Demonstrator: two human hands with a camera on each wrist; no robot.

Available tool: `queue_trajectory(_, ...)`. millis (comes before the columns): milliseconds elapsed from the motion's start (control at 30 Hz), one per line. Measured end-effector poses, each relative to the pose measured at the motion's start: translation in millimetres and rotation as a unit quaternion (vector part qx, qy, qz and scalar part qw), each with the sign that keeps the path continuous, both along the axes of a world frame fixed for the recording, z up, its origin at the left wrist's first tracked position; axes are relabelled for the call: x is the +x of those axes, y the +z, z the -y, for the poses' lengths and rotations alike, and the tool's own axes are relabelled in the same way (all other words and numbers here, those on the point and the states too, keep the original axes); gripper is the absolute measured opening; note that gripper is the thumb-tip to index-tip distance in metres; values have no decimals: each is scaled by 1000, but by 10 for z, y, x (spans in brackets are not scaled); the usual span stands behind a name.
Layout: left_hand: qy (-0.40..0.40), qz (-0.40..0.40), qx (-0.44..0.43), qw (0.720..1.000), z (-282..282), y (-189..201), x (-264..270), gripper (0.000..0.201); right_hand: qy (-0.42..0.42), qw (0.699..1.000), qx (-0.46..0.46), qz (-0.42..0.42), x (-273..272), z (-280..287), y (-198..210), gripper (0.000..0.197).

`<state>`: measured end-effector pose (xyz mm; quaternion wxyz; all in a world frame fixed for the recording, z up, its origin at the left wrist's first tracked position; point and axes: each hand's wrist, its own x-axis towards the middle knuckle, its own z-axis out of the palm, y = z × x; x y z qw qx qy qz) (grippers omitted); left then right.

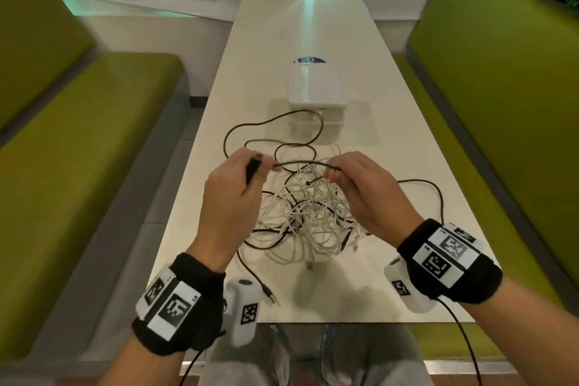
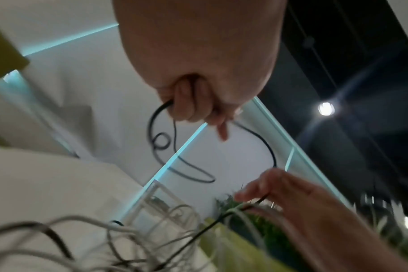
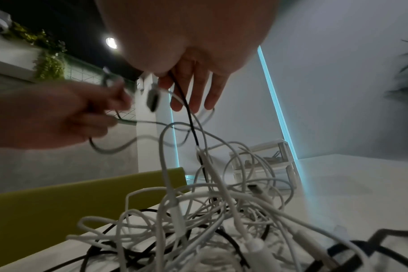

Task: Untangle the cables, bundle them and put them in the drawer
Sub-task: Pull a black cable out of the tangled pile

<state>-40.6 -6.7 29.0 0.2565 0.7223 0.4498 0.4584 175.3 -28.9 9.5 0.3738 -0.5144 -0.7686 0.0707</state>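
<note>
A tangle of white and black cables (image 1: 308,216) lies on the white table (image 1: 404,147) in front of me. My left hand (image 1: 238,178) grips a black cable (image 1: 300,162) near its plug end, fingers curled round it (image 2: 193,104). My right hand (image 1: 354,185) pinches the same black cable a short way along, above the heap (image 3: 182,86); its other fingers hang straight. The stretch between the hands is held above the pile. A white drawer box (image 1: 316,103) stands beyond the tangle, its drawers pushed in.
Green benches (image 1: 78,141) flank the table on both sides (image 1: 501,103). A loose black loop (image 1: 429,188) trails right of the pile, and a black cable's metal plug (image 1: 271,298) lies near the front edge. A blue sticker (image 1: 310,60) sits behind the box.
</note>
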Motion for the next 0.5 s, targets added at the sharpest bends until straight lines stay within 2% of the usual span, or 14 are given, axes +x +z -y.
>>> queue_trajectory(67, 32, -83, -2, 996, -24, -101, -26, 20, 12, 1000, 23, 16, 14, 21, -8, 28)
queue_trajectory(167, -19, -75, 32, 997, 59, -78, 77, 29, 36, 996, 54, 61, -30, 34, -13, 30)
queue_trajectory(233, -64, -153, 43, 985, 135, -34, 222, 39, 42, 995, 53, 78, -70, 23, -27, 32)
queue_trajectory(300, -66, -249, 30, 966, 151, -31, 335, 46, 39, 995, 47, 80, -78, 5, -46, 27)
queue_trajectory(333, -58, -266, 37, 961, 139, -34, 356, 47, 39, 995, 45, 81, -68, 0, -54, 23)
queue_trajectory(400, -42, -237, 88, 967, 117, -34, 356, 43, 46, 994, 43, 87, -41, -9, -60, 21)
queue_trajectory(500, -32, -120, 149, 981, 137, 92, 312, 35, 24, 996, 20, 80, -3, -41, -35, 31)
